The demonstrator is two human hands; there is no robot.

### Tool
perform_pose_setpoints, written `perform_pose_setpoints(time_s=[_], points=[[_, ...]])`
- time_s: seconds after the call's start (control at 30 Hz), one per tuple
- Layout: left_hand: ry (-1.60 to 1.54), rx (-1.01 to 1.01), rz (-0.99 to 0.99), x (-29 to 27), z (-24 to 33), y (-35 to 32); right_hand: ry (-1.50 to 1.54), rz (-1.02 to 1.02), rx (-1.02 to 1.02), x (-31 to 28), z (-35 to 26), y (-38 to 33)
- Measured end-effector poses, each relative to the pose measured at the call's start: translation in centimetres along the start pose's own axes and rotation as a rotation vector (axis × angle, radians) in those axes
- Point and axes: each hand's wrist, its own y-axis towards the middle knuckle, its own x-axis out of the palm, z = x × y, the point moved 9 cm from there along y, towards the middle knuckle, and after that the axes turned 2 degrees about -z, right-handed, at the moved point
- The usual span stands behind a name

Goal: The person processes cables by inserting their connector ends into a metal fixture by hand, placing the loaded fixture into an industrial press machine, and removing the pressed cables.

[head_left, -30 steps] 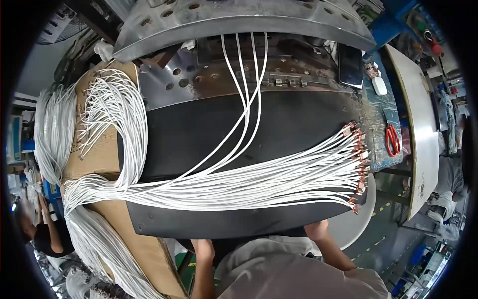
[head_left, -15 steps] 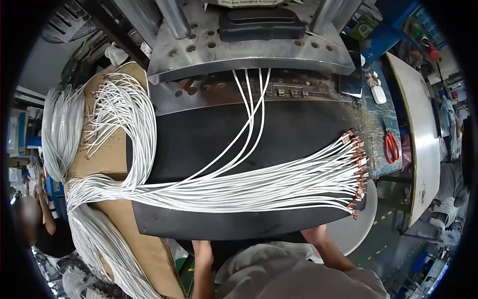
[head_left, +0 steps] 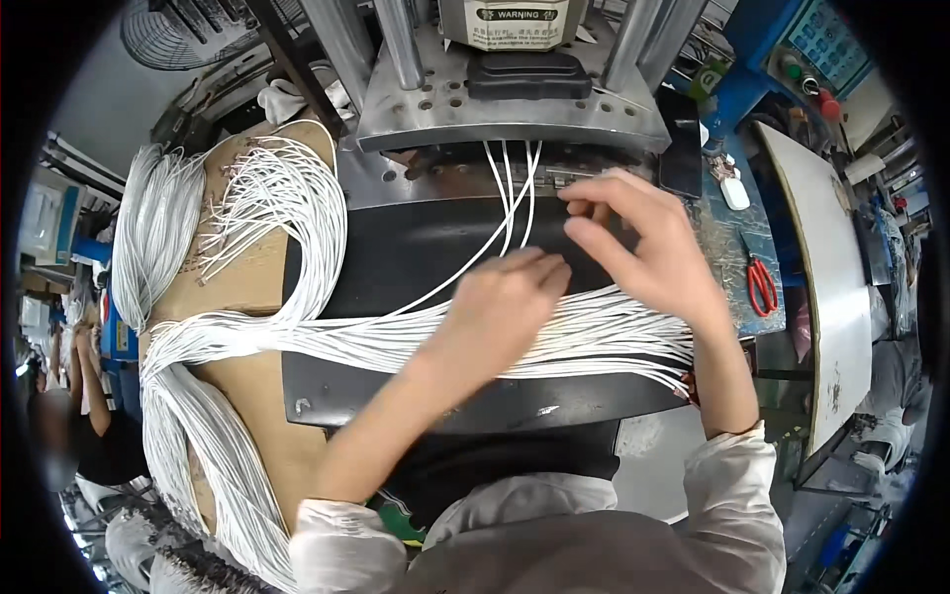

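Several white cables [head_left: 511,193] run from under the press's metal plate [head_left: 515,129] toward me and leftward. They join a thick bundle of white cables [head_left: 376,342] lying across a black work surface [head_left: 416,401]. Above this bundle is my left hand [head_left: 505,307], its fingers bent and blurred; I cannot tell whether they touch or hold a cable. My right hand [head_left: 653,243] is raised to the right of the upright cables, thumb and fingers apart, holding nothing. My right forearm hides most of the bundle's right-hand ends.
Cardboard [head_left: 252,386] on the left carries more white cable ends [head_left: 272,188] and a coil of pale cable [head_left: 153,238]. Red-handled cutters [head_left: 761,287] lie on the blue bench at right. Steel columns [head_left: 399,45] rise from the press. Another person [head_left: 99,436] is at far left.
Both hands have risen from the work surface's front edge to above the cables. The view has shifted, showing more of the press. The cables lie much as before.
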Motion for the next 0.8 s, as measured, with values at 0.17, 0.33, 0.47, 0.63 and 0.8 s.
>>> perform_pose_setpoints(time_s=[0.17,0.33,0.47,0.63,0.8], points=[[0.411,-0.199,-0.027,-5.4,-12.1,-2.1,0.022,-0.156,0.155,2.6,6.1,-2.1],[-0.041,-0.128,-0.15,-4.4,-2.8,-2.5,0.078,-0.216,0.216,3.1,7.4,-1.8],[-0.225,-0.172,-0.307,-3.1,-1.8,-3.2,0.094,-0.194,0.24,3.1,7.9,-2.2],[-0.23,-0.222,-0.554,-0.1,-3.1,-3.3,0.115,-0.183,0.252,3.5,8.6,-2.6],[-0.075,-0.002,-0.33,-1.2,-1.4,-3.6,0.144,-0.193,0.28,3.3,8.2,-2.7]])
